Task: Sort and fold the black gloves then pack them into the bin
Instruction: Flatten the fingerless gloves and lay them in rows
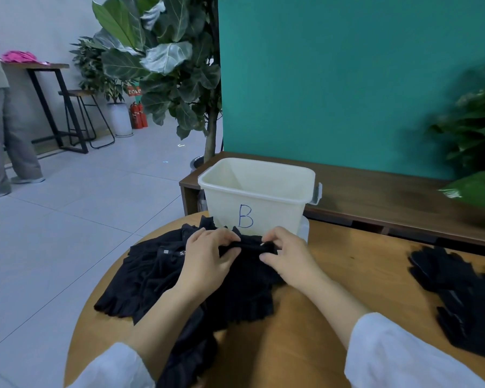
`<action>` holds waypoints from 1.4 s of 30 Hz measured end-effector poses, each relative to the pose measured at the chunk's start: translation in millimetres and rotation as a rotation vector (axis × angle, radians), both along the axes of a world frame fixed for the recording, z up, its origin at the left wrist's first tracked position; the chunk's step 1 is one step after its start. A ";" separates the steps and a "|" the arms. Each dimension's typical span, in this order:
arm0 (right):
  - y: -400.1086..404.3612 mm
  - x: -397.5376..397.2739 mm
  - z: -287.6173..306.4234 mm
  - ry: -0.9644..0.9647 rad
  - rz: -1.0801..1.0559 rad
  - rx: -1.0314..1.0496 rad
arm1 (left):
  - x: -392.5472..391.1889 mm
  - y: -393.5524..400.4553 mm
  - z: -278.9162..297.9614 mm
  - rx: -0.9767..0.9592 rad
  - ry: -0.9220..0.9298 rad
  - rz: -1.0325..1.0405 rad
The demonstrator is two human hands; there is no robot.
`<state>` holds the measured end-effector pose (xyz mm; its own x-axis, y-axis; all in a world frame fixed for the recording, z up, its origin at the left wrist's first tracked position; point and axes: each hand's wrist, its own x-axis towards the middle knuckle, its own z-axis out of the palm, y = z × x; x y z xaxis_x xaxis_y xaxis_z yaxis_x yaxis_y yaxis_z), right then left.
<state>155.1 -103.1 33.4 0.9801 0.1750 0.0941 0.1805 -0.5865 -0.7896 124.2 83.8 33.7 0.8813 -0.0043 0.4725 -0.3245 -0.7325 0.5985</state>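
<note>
— Head view: both hands on one glove (252, 246) atop the heap (163, 278), counter (333, 275) under all.
— Grip?
— Left hand (207, 256) pinching its left end, right hand (284, 254) pinching its right end, fingers curled round the cloth.
— Long axis?
— Running left to right between the hands, stretched roughly level, parallel to the near wall of the bin (259, 197).
— Bin, then?
— Straight ahead, just beyond the glove, marked B, apparently holding nothing yet.
— Nearer hand?
— Hard to call; both about equally close, right perhaps slightly.
— Elsewhere?
— More gloves (459, 292) lying well apart at right.
— Next, probably?
— Folding end to end, then lifting forward over the rim.
</note>
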 end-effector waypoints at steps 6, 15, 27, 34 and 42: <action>-34.8 -42.4 50.6 -0.081 -0.037 0.051 | -28.0 -19.0 36.8 -0.056 0.024 -0.112; -61.5 -89.4 83.9 -0.197 -0.112 -0.040 | -60.3 -46.7 62.0 0.089 -0.005 -0.115; -88.3 -117.4 102.2 -0.203 -0.150 -0.020 | -83.0 -75.6 89.9 -0.023 0.080 -0.171; -142.1 -161.8 102.1 -0.177 -0.174 -0.039 | -110.1 -119.9 87.5 -0.092 0.158 -0.317; -201.0 -199.8 90.6 -0.157 -0.253 0.011 | -134.6 -175.4 78.8 -0.097 0.206 -0.452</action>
<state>-44.8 -304.1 124.0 0.9656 -0.0751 0.2489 0.1502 -0.6203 -0.7698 -10.5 -91.5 112.5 0.8764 -0.3715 0.3064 -0.4645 -0.4842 0.7415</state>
